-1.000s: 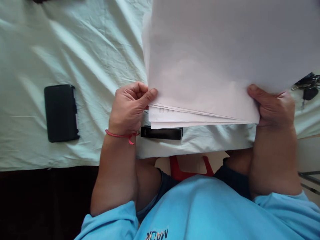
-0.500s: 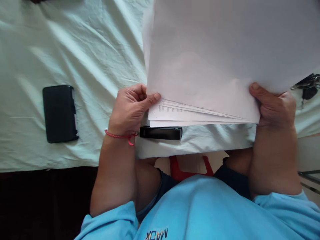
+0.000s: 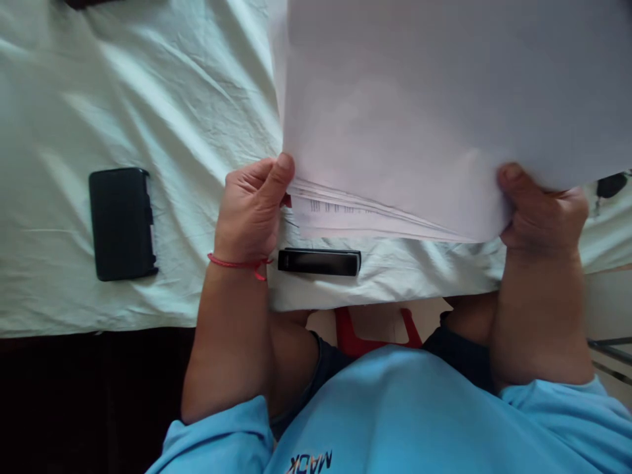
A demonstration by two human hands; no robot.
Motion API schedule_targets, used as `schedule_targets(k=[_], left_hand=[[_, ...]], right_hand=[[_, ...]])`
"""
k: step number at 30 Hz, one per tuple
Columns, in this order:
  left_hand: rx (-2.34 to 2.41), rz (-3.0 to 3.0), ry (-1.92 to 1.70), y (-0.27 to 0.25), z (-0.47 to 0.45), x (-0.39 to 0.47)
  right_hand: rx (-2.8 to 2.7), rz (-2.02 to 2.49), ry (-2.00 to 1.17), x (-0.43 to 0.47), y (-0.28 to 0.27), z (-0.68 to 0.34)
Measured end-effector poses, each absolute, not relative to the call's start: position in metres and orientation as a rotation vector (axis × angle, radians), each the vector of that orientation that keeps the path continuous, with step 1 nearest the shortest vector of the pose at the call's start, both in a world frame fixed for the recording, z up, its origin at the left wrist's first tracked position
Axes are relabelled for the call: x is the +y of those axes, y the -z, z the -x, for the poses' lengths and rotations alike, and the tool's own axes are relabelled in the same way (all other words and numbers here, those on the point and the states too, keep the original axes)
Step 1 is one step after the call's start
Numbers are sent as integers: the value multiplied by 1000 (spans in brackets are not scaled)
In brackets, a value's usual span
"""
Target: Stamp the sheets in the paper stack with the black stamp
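Observation:
A stack of white paper sheets [image 3: 419, 99] is held above the cloth between both my hands. My left hand [image 3: 254, 207] pinches its left edge near the lower corner, thumb on top. My right hand [image 3: 543, 214] grips the lower right side, its thumb lying on the top sheet and its fingers hidden underneath. Along the near edge the sheets fan out unevenly, and printed text shows on a lower one. Just below that edge, a black stapler [image 3: 320, 262] lies on the cloth.
A pale green cloth [image 3: 197, 118] with folds covers the table. To the left lies a black rectangular case or device [image 3: 122, 224]. At the right, a dark key-like item [image 3: 611, 185] is partly covered by the paper. A red stool [image 3: 348, 336] shows below the table edge.
The paper stack has shifted a little left, with its near edge rising away from me. My left hand has moved slightly up and left. More of the stapler is uncovered; the keys are more covered.

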State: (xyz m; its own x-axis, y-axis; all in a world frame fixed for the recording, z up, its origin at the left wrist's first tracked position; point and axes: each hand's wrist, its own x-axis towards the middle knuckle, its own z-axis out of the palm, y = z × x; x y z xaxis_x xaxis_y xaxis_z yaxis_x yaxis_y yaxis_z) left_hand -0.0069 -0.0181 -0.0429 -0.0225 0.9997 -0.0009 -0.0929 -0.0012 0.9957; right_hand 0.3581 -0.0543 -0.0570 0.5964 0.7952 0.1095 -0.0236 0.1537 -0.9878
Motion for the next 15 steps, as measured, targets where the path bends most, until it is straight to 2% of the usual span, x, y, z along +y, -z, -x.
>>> schedule_targets(k=[15], left_hand=[[1086,-1239,-1531,43,11,-15]], right_hand=[[-712,1257,-639,-67,61,-371]])
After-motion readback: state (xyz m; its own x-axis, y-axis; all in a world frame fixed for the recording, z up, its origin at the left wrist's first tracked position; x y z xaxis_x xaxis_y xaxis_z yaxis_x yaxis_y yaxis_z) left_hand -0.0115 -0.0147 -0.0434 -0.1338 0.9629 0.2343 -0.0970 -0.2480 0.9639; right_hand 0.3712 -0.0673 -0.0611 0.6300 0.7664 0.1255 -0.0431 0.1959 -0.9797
